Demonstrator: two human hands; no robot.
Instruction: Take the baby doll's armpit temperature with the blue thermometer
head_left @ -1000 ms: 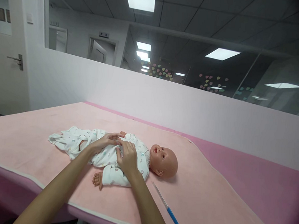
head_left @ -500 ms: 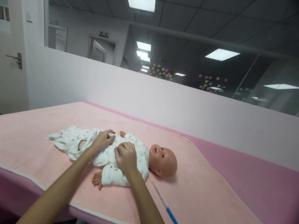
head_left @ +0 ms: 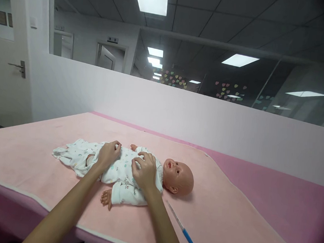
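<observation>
A baby doll (head_left: 178,177) lies on its back, head to the right, in a white printed outfit (head_left: 121,170). My left hand (head_left: 109,155) rests over the doll's waist with its fingers curled together; whether cloth is caught between them is hidden. Over the chest, my right hand (head_left: 145,171) has bent fingers, with a gap between thumb and forefinger and nothing visible in it. One doll hand (head_left: 106,198) sticks out of the near sleeve. Part of the doll's leg (head_left: 90,159) shows through an opening in the trousers.
A thermometer-like clear stick with a blue end (head_left: 189,239) lies right of my right forearm. The pink padded mat (head_left: 227,224) covers the table, its pale-edged border nearest me. Behind stands a white low wall (head_left: 180,108) with glass above; a door (head_left: 11,79) is at left.
My right hand has moved right along the chest, and its thumb and forefinger have parted. My left hand's fingers have curled in and shifted slightly left. The view has shifted slightly.
</observation>
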